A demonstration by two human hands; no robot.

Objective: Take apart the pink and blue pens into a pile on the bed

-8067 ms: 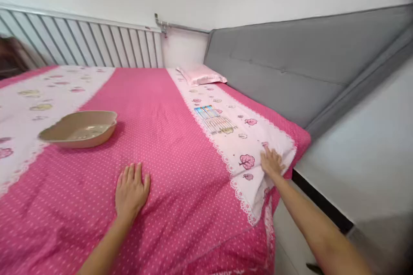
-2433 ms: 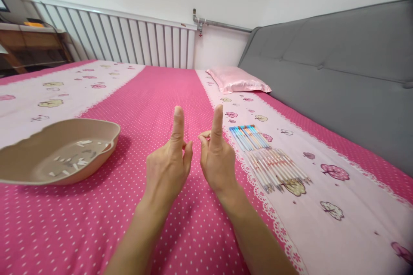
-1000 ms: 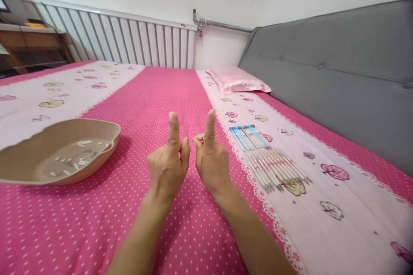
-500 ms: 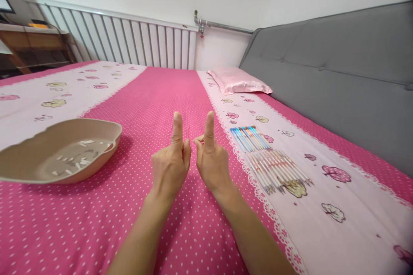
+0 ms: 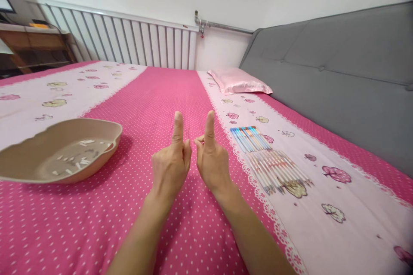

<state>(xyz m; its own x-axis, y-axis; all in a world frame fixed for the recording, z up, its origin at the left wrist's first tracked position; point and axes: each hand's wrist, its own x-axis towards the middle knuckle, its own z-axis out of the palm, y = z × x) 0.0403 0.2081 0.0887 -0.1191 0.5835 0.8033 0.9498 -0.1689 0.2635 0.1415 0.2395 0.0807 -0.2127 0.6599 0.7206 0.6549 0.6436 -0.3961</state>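
My left hand (image 5: 171, 159) is held over the pink dotted bedspread, its index finger pointing straight up and its other fingers folded in. Close beside it, my right hand (image 5: 213, 159) makes the same shape, with a narrow gap between the two thumbs. I see nothing held in either hand, though the palms are hidden. To the right lie slim pens in two rows: a blue row (image 5: 251, 139) and, nearer me, a pale, see-through row (image 5: 278, 167). A beige basin (image 5: 35, 146) stands on the left, with several small white pieces (image 5: 82, 162) scattered on its bottom.
A shiny pink pillow (image 5: 240, 81) lies at the far right of the bed, by the grey padded headboard (image 5: 338, 60). A white radiator (image 5: 129, 38) and a pipe with a red-handled valve (image 5: 201, 30) are at the far wall. A wooden desk (image 5: 35, 45) stands at the far left.
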